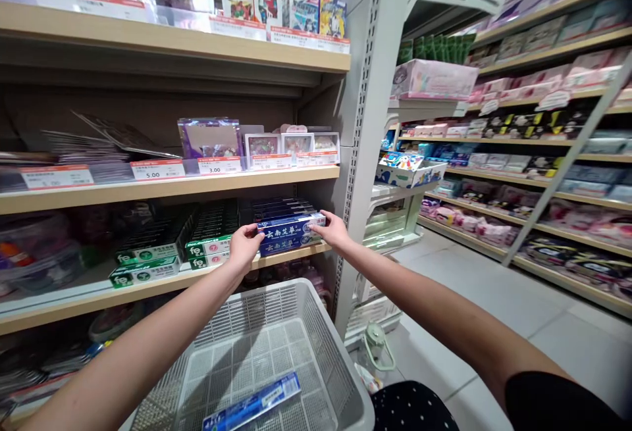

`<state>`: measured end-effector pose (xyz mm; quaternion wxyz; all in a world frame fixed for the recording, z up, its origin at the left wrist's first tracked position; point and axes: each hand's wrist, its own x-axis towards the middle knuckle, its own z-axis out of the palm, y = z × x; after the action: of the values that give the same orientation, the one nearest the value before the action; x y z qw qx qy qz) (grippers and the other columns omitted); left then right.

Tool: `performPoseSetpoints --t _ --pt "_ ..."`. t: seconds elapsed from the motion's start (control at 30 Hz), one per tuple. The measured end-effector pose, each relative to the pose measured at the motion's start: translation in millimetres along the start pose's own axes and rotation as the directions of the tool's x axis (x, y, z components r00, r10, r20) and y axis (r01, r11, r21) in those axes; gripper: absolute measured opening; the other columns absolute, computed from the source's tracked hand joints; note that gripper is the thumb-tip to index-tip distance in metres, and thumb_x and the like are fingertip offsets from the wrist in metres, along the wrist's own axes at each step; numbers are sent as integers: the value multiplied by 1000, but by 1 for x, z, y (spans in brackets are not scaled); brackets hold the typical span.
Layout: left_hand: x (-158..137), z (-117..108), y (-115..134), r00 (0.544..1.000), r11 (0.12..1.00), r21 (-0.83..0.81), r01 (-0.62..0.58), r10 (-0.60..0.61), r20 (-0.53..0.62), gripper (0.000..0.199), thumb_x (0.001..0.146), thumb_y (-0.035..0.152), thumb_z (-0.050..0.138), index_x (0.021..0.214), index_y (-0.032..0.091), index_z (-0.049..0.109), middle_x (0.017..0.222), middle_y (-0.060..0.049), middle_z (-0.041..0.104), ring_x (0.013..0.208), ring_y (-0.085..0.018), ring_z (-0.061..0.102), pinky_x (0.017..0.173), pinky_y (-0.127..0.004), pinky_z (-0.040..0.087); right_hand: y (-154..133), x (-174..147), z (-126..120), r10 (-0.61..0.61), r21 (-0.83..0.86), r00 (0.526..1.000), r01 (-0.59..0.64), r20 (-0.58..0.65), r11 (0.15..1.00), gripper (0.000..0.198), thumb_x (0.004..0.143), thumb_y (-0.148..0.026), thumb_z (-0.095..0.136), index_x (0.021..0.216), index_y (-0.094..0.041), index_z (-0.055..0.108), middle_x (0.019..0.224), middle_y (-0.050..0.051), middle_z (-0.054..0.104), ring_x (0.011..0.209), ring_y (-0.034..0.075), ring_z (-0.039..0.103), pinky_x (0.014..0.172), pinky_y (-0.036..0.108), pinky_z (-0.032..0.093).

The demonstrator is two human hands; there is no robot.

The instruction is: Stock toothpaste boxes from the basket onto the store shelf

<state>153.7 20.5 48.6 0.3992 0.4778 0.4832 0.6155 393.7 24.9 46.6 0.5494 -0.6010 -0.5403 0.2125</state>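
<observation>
Blue box (285,233) | long, white lettering | left grip (245,244), right grip (334,229): clamped on its ends

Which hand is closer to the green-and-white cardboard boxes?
Left. The left hand is beside the green-and-white boxes, at one end of a long blue cardboard box; the right hand is at its far end.

Blue box (286,233) (white-lettered), grey basket (271,345), dotted fabric (412,408)
</observation>
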Motion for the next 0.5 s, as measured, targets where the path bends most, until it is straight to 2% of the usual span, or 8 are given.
performPoseSetpoints --t 0.17,0.33,0.5 --pt "9 9 -15 999 999 -26 -35 34 -40 29 68 4 71 96 11 67 105 -14 71 101 -23 68 98 -41 49 14 10 7 -34 -53 999 34 -3 998 72 69 -28 80 134 -12 52 132 14 60 118 27 59 104 41 46" --pt "21 13 -25 997 995 -69 -72 72 -13 21 72 5 66 92 11 65 103 -13 72 98 -20 69 98 -37 49 20 22 12 -17 26 999 16 43 1000 73 73 -23 76 138 -10 47 136 16 56 113 26 62 92 37 55" --pt "27 17 -32 994 993 -44 -113 112 -13 16 75 8 65 91 11 66 103 -13 73 97 -21 69 97 -37 50 33 37 18 -71 -21 996 73 46 997 66 75 -25 75 135 -14 49 123 11 66 109 23 64 96 38 52"
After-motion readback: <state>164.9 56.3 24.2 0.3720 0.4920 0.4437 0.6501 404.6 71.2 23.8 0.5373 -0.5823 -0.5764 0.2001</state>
